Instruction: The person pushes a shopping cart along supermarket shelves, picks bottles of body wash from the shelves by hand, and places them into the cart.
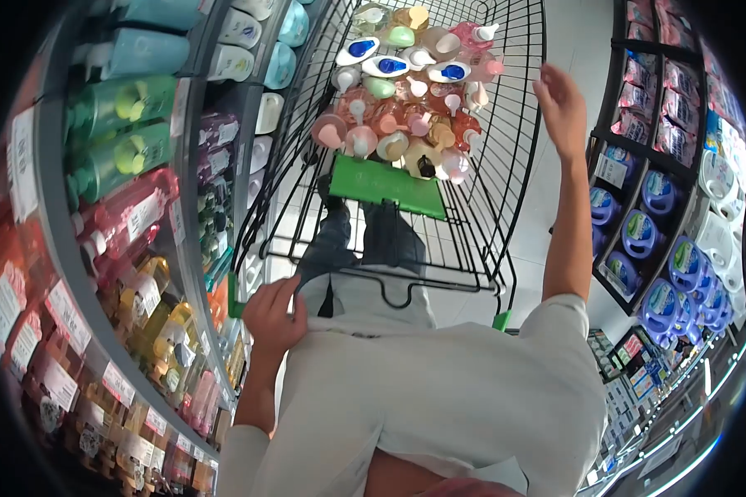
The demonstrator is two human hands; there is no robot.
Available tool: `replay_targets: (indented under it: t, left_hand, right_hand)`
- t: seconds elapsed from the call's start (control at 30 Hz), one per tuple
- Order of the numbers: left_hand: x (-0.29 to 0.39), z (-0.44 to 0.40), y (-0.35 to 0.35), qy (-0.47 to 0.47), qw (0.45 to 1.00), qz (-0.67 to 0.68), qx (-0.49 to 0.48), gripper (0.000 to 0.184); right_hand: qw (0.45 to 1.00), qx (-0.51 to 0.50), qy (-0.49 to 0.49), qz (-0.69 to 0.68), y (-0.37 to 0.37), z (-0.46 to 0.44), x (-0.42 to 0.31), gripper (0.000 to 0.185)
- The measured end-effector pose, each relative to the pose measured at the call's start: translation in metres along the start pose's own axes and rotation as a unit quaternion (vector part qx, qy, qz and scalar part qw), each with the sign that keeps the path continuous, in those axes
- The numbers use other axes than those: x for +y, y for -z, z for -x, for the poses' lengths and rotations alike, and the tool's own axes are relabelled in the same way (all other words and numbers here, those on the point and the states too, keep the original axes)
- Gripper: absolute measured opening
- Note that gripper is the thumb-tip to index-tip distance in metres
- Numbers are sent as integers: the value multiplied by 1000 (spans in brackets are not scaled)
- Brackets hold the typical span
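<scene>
A black wire shopping cart (520, 166) with a green panel (388, 185) stands before me, holding several pump bottles (389, 66), mostly pink, white and pale green. My left hand (274, 315) lies at the cart's near left corner by the green handle end, its fingers bent; what they hold, if anything, is hidden. My right hand (560, 98) is raised just outside the cart's right side, fingers loosely curled and apart, with nothing in it.
Shelves on the left hold green bottles (120, 108), red bottles (133, 217) and yellow bottles (170, 340). On the right stand racks with purple bottles (641, 234) and pink packs (680, 108). Grey floor tiles (547, 186) show beside the cart.
</scene>
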State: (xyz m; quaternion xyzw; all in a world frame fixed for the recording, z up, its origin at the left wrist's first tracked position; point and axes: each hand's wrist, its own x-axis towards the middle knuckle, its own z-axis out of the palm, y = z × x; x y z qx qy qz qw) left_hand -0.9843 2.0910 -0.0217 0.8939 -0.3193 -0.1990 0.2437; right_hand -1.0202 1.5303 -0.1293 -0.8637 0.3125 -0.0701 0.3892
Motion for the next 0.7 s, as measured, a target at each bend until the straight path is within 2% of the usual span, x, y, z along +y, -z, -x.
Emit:
replay_targets:
  t: [0.13, 0.23, 0.27, 0.3, 0.33, 0.4, 0.47, 0.5, 0.53, 0.7]
  left_hand:
    - [1, 2, 0, 28, 1000, -2, -13, 33]
    - [1, 5, -3, 33, 999, 0, -11, 30]
    - [0, 6, -3, 36, 999, 3, -19, 28]
    - [0, 6, -3, 36, 999, 3, -21, 27]
    - [-1, 7, -2, 31, 999, 8, -29, 26]
    - [-6, 5, -1, 11, 1000, 18, -20, 26]
    - [-7, 5, -2, -1, 999, 34, -21, 26]
    - [-6, 5, 0, -1, 999, 25, -28, 26]
    - [-6, 5, 1, 1, 999, 16, -32, 27]
    - [-7, 11, -2, -25, 999, 22, 3, 31]
  right_hand:
    - [990, -72, -30, 115, 3, 135, -53, 37]
    - [991, -93, -43, 88, -26, 211, -111, 42]
    - [994, -94, -19, 50, -42, 234, -119, 44]
    - [991, -102, 30, 87, -58, 252, -137, 48]
    - [984, -104, 78, 124, -76, 266, -151, 39]
    - [987, -149, 7, -67, -97, 284, -164, 29]
    - [995, -76, -57, -34, -97, 285, -182, 26]
    - [994, -72, -73, -22, -95, 285, -181, 29]
    - [990, -60, -102, -75, -94, 287, -183, 31]
    - [983, -108, -92, -114, -92, 299, -220, 33]
